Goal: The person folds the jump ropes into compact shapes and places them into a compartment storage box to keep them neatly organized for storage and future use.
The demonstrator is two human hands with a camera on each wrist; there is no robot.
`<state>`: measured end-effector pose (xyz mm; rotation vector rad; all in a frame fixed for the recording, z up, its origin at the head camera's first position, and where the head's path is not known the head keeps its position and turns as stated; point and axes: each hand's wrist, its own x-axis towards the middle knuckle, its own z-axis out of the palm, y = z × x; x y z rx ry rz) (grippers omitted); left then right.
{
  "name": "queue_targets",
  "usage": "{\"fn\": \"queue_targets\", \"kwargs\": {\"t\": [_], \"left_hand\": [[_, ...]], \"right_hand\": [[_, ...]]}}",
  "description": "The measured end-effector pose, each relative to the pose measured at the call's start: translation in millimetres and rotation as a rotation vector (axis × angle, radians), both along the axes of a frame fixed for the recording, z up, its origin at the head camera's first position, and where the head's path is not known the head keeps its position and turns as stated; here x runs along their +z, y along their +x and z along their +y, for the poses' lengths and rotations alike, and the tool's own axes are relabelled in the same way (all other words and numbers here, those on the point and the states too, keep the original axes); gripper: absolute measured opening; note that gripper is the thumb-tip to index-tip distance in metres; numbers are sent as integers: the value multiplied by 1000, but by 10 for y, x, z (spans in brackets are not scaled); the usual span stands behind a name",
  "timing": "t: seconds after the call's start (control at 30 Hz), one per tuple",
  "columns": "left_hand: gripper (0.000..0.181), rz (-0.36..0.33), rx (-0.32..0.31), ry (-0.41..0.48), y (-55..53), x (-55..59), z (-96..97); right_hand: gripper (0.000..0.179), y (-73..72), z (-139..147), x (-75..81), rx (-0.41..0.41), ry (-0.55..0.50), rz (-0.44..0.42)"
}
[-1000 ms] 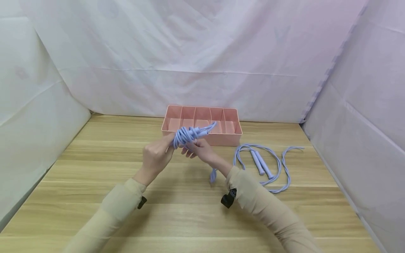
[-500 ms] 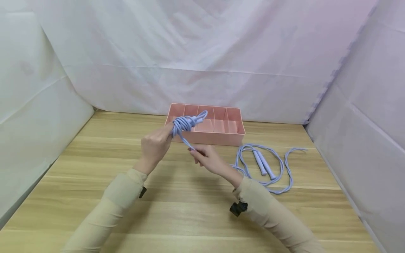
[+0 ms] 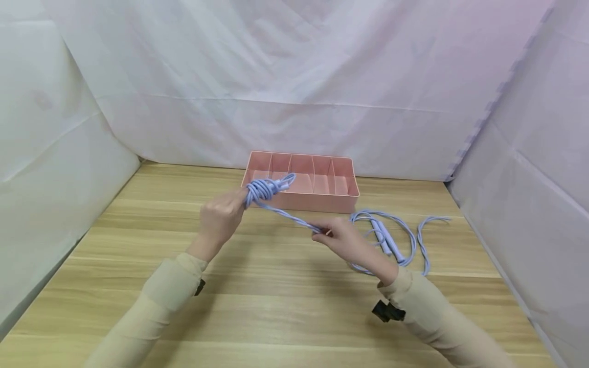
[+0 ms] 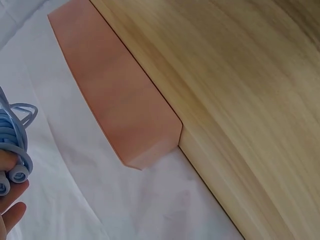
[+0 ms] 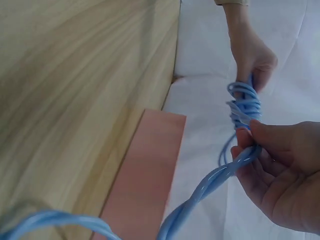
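My left hand [image 3: 222,217] grips a blue jump rope [image 3: 261,190] by its handles, with the cord wound round them in a thick bundle. Two handle ends [image 4: 19,173] poke out beside the fingers in the left wrist view. A loop of cord sticks out at the bundle's far end. From the bundle, a twisted doubled length of cord [image 3: 286,214] runs to my right hand [image 3: 339,237], which pinches it between thumb and fingers. In the right wrist view the twisted cord [image 5: 200,186] continues past that hand. Both hands are above the table, in front of the pink box.
A pink divided box [image 3: 301,201] with several compartments stands at the back of the wooden table [image 3: 276,306]. To its right a second blue jump rope [image 3: 416,245] lies loosely coiled, its two handles side by side. White cloth [image 3: 294,66] hangs behind and at both sides.
My right hand has moved from the bundle out to the right, drawing the cord into a longer stretch. The left hand, still gripping the bundle, has shifted slightly left.
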<state>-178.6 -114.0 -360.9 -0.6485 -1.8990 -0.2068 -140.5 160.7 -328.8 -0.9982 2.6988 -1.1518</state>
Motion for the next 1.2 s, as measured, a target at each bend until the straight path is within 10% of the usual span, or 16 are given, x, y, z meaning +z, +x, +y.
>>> {"fn": "queue_targets", "kwargs": {"t": [0.3, 0.5, 1.0, 1.2], "left_hand": [[17, -108, -112, -51, 118, -89, 71], [26, -335, -269, -72, 285, -199, 269], [14, -1126, -592, 197, 514, -36, 317], [24, -1292, -715, 335, 542, 25, 281]], "right_hand": [[23, -29, 102, 295, -14, -51, 420], [16, -285, -57, 392, -77, -149, 530], [19, -704, -222, 181, -97, -353, -104], [25, -806, -233, 34, -110, -398, -332]]}}
